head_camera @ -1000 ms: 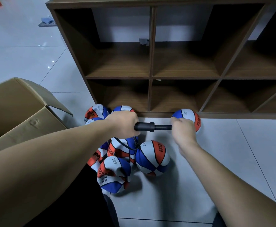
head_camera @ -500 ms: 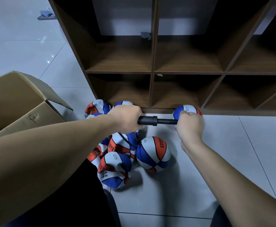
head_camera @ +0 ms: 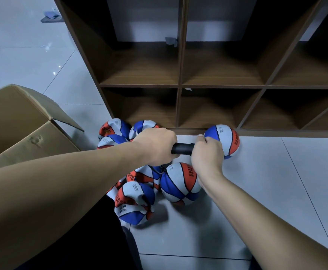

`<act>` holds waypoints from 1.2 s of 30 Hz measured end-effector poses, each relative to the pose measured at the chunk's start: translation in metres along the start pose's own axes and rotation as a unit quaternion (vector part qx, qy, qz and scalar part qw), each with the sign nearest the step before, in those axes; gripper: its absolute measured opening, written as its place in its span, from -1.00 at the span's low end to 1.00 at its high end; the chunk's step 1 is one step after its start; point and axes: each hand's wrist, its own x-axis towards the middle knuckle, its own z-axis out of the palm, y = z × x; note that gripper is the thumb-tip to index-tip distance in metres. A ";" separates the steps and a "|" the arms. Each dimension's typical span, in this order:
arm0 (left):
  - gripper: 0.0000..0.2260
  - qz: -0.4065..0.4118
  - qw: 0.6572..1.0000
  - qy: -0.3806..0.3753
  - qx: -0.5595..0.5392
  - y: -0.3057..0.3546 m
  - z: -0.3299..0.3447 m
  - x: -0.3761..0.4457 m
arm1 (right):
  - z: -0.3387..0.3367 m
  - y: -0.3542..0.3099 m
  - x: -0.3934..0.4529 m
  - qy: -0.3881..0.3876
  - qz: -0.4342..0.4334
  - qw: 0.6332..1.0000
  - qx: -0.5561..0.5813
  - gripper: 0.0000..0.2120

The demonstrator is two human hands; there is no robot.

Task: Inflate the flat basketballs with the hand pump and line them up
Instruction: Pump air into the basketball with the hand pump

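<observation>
Short black cylindrical hand pump [head_camera: 182, 148]: held level above the floor, both ends hidden inside fists, left hand [head_camera: 155, 146] and right hand [head_camera: 208, 152] each wrapped round it. Open brown cardboard box [head_camera: 28, 131]: interior cut off, contents unseen. Dark wooden cubby shelf [head_camera: 178, 85]. Red, white and blue basketballs: crumpled flat heap [head_camera: 134, 203] under the left forearm; round ball [head_camera: 179, 185] beside it; another round ball [head_camera: 226, 140] against the shelf base.

The shiny pale tiled floor [head_camera: 266, 191] holds a heap of soft red, white and blue basketballs [head_camera: 134, 199] under the hands' hold, one round ball [head_camera: 224, 140] just right of it, a brown cardboard box [head_camera: 23, 129] far left, and a dark wooden shelf [head_camera: 178, 86] behind.
</observation>
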 end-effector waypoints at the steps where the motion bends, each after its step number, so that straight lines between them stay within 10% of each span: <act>1: -0.72 -0.002 1.000 0.002 -0.007 0.000 0.001 0.000 | -0.001 -0.001 0.000 -0.001 -0.003 1.000 -0.003 -0.58; 19: -0.72 -0.058 0.992 -0.090 -0.062 -0.047 0.004 0.001 | -0.058 0.003 0.045 -0.020 0.123 0.992 0.015 -0.78; 36: -0.80 -0.055 0.997 0.000 -0.054 -0.006 0.002 -0.007 | -0.014 -0.005 0.013 0.016 -0.064 0.997 -0.037 -0.53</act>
